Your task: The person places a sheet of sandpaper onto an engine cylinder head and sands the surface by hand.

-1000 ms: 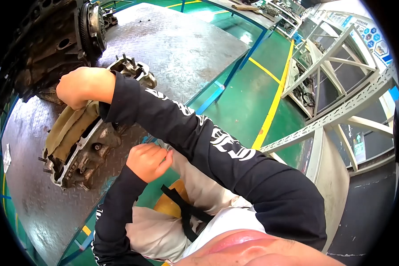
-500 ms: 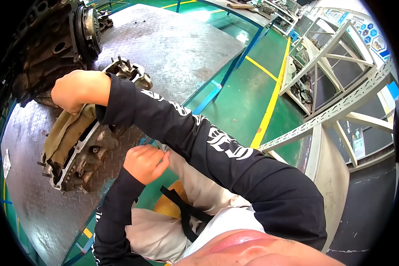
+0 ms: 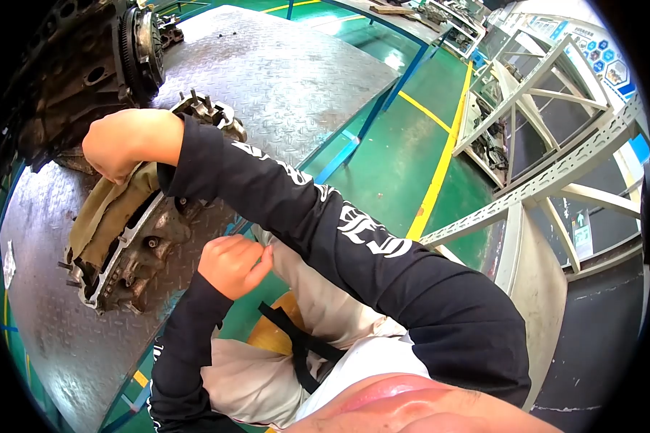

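Right hand [image 3: 128,141] at cloth [image 3: 97,220] on metal casting [image 3: 148,249] — fingers hidden, cannot tell grip. Left hand [image 3: 230,267] loosely clenched, seemingly empty. Cloth could snag — if dragged across casting's edge.

1. Cloth [image 3: 102,220], 9 o'clock: matt.
2. Metal part [image 3: 149,249], 9 o'clock: rough, dull.
3. Tabletop [image 3: 267,79], 11 o'clock: ridged metal, glossy.
4. Engine [image 3: 68,90], 10 o'clock: rough metal.
5. Floor [image 3: 433,79], 1 o'clock: smooth, glossy.
6. Sleeve [image 3: 444,296], 4 o'clock: matt fabric.

On the surface [image 3: 282,79], at left: cloth [image 3: 108,216] on a casting [image 3: 133,267], engine block [image 3: 72,86] behind; right hand [image 3: 126,148] at the cloth's far end, left hand [image 3: 232,267] nearer, by the surface's edge. Farther right: frame [image 3: 545,182].
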A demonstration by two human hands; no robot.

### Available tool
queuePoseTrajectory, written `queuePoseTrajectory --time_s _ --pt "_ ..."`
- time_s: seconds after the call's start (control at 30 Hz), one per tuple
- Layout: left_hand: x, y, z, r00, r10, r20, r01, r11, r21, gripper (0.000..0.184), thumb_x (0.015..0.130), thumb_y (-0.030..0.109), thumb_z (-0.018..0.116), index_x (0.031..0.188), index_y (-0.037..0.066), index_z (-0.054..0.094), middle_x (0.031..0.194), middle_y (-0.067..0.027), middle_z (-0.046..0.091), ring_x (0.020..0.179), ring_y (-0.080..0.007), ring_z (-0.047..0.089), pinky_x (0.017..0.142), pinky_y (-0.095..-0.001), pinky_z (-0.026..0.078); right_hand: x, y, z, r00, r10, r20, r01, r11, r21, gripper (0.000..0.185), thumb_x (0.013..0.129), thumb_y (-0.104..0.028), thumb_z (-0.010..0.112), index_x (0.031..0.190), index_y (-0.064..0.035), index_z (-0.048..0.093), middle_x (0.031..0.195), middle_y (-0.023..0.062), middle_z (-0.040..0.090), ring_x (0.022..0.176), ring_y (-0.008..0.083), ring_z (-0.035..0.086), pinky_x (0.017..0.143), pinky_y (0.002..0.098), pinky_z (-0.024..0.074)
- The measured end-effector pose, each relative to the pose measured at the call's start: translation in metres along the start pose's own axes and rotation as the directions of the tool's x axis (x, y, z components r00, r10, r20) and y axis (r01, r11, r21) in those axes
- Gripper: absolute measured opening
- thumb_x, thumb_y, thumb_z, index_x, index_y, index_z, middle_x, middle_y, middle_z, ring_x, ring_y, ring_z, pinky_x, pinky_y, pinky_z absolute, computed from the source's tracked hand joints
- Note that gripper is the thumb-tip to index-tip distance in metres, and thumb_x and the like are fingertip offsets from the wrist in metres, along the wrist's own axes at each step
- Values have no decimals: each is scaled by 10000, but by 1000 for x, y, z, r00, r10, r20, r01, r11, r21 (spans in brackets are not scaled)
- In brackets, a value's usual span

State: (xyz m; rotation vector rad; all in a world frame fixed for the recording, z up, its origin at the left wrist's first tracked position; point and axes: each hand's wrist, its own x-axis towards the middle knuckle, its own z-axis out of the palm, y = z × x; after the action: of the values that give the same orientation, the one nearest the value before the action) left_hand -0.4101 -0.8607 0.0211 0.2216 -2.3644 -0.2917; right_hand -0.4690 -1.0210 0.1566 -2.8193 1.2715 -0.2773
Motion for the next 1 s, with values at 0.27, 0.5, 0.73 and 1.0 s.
queuePoseTrajectory --time_s 0.27,0.5,0.73,1.0 --pt "1 0 2 1000 10 3 -10 1000 -3 315 803 93 744 594 84 509 546 -51 482 496 -248 524 474 -364 432 1 -1 2 1000 -17 1 17 1000 25 99 657 -98 819 746 -138 801 796 67 751 792 261 721 670 400 552" --pt "1 0 1 1000 13 0 -13 1000 -14 328 800 98 748 588 81 498 544 -56 476 493 -256 519 473 -368 429 1 -5 2 999 -19 -28 19 1000 -8 111 648 -80 796 745 -135 794 795 79 746 795 280 718 667 409 548" --pt "-1 -2 3 1000 22 -13 -22 1000 -16 333 798 101 753 589 85 494 540 -55 471 488 -260 511 470 -371 424 5 -4 4 1000 -13 1 13 1000 8 191 650 -82 790 840 -106 796 854 109 748 822 306 713 680 424 551" --pt "1 -1 4 999 17 -29 -18 1000 -22 331 804 107 753 592 87 499 532 -58 474 479 -262 505 464 -375 416 2 -4 3 999 -33 -38 33 999 -4 189 617 -124 812 791 -61 778 757 121 722 730 320 707 618 413 541"
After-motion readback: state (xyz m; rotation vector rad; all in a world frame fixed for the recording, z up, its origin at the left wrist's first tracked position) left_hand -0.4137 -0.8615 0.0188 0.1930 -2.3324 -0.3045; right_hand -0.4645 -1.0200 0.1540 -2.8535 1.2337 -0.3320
